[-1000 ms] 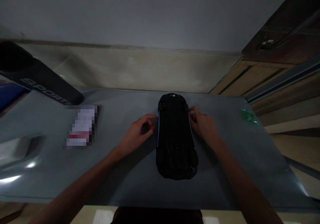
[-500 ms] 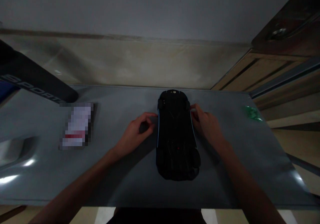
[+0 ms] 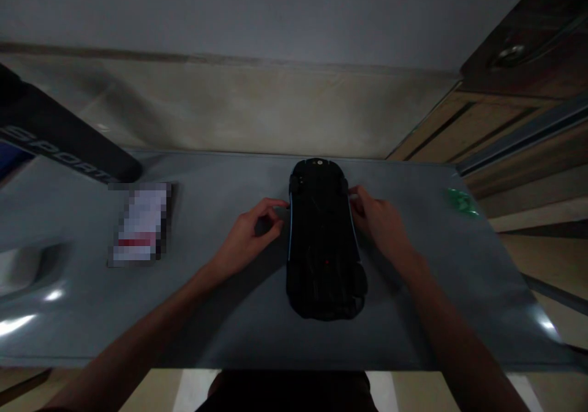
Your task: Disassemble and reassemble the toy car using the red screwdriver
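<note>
While the black toy car lies wheels-up on the grey tabletop, its long axis running away from me, I position one hand at each flank, toward the far wheels. At the left flank, my left hand is curved with thumb and index finger spread apart; the index fingertip reaches the edge of the body, and the thumb tip stands off just beside it. At the right flank, my right hand sets its fingertips against the edge, next to the far wheel; they are partly hidden, so I cannot tell whether they pinch it. A small red dot marks the underside toward the near end; a pale round mark sits at the far end. To the left, a dark cylinder lettered SPORT ends near a pixelated rectangular item, white with a red band. A green translucent wrapper lies well apart, toward the right end.
</note>
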`<state>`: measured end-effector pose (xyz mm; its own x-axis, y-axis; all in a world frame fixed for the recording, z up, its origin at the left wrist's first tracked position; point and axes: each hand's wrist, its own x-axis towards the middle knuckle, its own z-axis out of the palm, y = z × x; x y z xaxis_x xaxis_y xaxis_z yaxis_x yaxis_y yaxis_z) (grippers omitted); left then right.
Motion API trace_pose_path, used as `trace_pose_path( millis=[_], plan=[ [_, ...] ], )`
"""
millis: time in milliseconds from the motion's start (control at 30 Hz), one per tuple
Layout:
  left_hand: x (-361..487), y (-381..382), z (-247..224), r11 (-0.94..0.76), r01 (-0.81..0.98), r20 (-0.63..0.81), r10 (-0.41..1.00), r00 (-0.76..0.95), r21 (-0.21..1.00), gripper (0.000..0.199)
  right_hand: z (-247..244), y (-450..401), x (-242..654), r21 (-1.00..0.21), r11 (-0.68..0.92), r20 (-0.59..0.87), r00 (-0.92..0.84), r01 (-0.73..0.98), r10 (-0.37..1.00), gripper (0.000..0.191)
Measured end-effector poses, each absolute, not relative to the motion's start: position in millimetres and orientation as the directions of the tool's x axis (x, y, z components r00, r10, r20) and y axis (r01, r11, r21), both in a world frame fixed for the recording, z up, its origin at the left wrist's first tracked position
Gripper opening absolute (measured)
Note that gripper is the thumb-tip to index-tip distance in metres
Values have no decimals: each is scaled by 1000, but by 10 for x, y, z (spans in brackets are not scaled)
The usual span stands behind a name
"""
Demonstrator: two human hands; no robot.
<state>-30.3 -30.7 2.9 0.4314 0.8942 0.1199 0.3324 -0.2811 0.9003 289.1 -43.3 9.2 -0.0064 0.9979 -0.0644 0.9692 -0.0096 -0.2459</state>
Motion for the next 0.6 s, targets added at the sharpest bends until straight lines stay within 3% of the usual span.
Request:
trace_pose_path(
  millis=[600],
  plan=[
    [-272,-276,-44,-320,308,153,874,462,896,33,77,-409,2914,-240,87,11,-87,967,996,34]
  ],
)
